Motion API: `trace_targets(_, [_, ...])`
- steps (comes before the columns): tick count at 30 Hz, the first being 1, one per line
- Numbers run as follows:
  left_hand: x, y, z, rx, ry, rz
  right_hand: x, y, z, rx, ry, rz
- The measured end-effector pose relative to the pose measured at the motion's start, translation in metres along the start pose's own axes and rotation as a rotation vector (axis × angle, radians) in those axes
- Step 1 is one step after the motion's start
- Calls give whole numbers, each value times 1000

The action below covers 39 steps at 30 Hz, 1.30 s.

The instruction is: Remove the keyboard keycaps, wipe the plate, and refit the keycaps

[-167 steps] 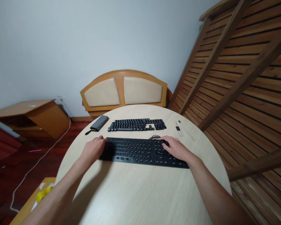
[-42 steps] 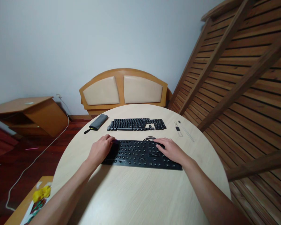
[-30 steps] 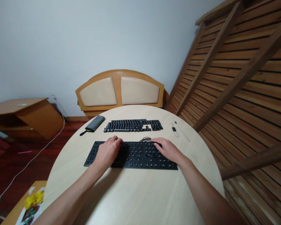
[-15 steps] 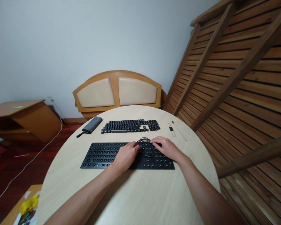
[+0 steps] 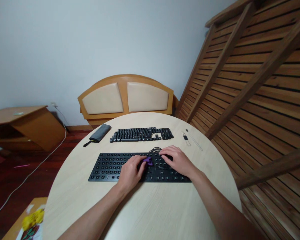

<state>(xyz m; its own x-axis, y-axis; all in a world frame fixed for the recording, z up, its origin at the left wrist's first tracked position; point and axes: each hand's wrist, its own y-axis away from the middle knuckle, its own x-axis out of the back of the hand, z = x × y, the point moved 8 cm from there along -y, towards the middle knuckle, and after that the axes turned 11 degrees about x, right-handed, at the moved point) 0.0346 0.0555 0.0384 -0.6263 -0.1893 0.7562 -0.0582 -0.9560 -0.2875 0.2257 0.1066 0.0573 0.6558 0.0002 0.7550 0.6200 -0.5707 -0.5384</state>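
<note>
Your left hand [image 5: 131,171] pinches a small purple piece [image 5: 148,161] at the fingertips, grip closed on it, pressed to the keyboard [image 5: 107,165] mid-deck. Probably soft cloth or putty; too small to tell. Right hand [image 5: 177,161] lies flat just beside, grip loose, holding nothing. Board: matt black plastic, caps off, rows of stubby stems, on the pale wood-grain surface [image 5: 150,206]. Work short strokes along the rows; press the right palm down so the board can't skid.

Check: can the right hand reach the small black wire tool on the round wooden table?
Probably yes: only bare pale tabletop lies between the right hand and the small black wire tool.
</note>
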Motion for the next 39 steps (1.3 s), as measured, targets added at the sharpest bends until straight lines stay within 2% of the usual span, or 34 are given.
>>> trace_targets(4, [6, 0, -9, 94, 224, 39, -14, -8, -34, -34, -101, 25])
trace_targets(7, [6, 1, -10, 149, 409, 12, -29, -11, -46, -142, -278, 54])
trace_targets(11, [6, 3, -9, 206, 598, -5, -42, -9, -44, -301, -572, 118])
trace_targets(15, [-3, 5, -9, 238, 722, -65, -40, -7, -40, -369, -779, 201])
trace_targets(18, [-7, 7, -9, 197, 665, -100, -39, -2, -32, -416, -818, 243])
trace_targets(22, [-4, 7, -1, -1, 232, -77, -34, 6, -12, -445, -605, 236])
trace_targets(24, [-5, 8, 2, -87, 30, -85, -27, 8, -3, -427, -394, 177])
trace_targets(27, [-10, 9, 3, -124, -164, -110, -12, 8, 6, -394, -54, 113])
trace_targets(32, [-15, 11, 4, -127, -279, -122, 5, 6, -1, -328, 252, 108])
trace_targets(39, [-17, 11, 3, -151, -329, -121, -16, 2, -33, -275, 393, -66])
